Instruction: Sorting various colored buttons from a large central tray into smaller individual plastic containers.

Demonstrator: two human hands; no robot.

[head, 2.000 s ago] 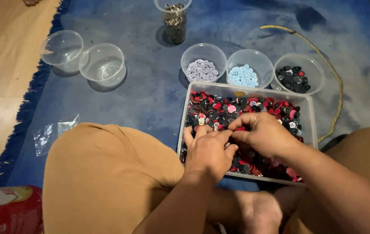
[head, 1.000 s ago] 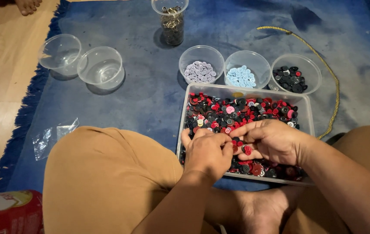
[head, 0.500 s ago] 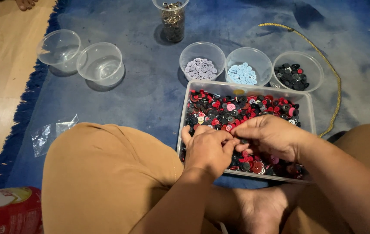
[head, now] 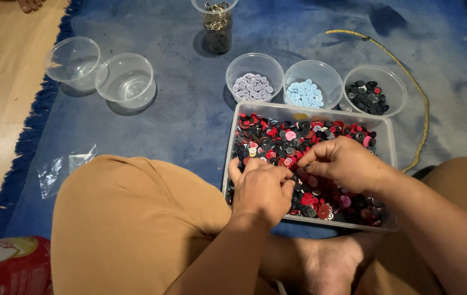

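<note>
Both hands (head: pixel 304 177) rest curled on mixed buttons (head: pixel 277 139) inside the clear tray (head: pixel 389 147).

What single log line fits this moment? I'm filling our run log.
left hand: in mixed buttons | right hand: pinching among buttons | clear tray: on blue rug
</note>
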